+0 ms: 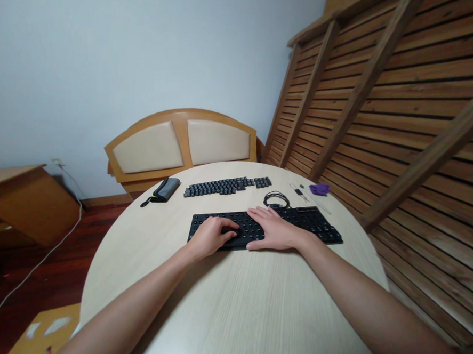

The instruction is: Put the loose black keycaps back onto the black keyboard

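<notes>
Carefully, my right hand spreads across the keyboard; my left hand curls over it — whether pinching, I can't tell — and uneven pressure could skid it.

the left hand curls its fingers while the right hand spreads palm-down (both forearms bare).

A home bedroom, it seems: padded headboard at twelve o'clock, slatted wooden frame at two.
</notes>
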A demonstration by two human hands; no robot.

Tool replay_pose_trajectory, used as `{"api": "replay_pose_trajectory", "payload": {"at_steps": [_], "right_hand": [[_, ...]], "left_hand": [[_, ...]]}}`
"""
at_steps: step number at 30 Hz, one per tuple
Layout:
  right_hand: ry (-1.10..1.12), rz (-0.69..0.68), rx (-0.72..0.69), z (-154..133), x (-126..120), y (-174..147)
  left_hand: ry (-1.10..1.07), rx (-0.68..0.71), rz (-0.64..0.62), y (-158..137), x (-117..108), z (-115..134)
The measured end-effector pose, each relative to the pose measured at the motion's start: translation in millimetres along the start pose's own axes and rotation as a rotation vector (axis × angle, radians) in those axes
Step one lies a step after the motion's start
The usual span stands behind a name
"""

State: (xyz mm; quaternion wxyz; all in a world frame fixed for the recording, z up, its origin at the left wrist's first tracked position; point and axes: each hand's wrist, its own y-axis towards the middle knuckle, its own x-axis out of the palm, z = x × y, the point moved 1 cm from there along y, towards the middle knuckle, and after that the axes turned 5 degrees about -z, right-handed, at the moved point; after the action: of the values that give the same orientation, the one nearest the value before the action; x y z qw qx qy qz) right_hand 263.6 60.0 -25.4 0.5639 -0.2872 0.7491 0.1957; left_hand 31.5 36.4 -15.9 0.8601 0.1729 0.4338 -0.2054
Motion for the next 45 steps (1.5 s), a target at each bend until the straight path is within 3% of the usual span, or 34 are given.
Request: {"api": "replay_pose_trajectory", "payload": {"at_steps": [7,15,30,36,45], "right_hand": [[0.006,-0.009,0.007,0.4,0.6,0.0],[0.015,0.005,-0.007,1.3,3.4,1.4],[0.012,0.021,-0.024,1.1,5.1,1.9],[0.021,0.027,-0.025,0.4,4.6,2.1],[0.025,0.011,-0.023,-3.6,2.1,0.6]], "left_hand": [[-0.129,-0.019,-0.035,2.2,2.1,-6.5],[-0.123,-0.044,-0.028,1.0,5.1,-8.6],[0.073,0.021,-0.036,-1.7,-1.0,0.0],[0.233,0.123,-0.036,-5.2,-0.8,10.8],[0.238,0.109,-0.092,-4.2,-6.2,12.1]]}}
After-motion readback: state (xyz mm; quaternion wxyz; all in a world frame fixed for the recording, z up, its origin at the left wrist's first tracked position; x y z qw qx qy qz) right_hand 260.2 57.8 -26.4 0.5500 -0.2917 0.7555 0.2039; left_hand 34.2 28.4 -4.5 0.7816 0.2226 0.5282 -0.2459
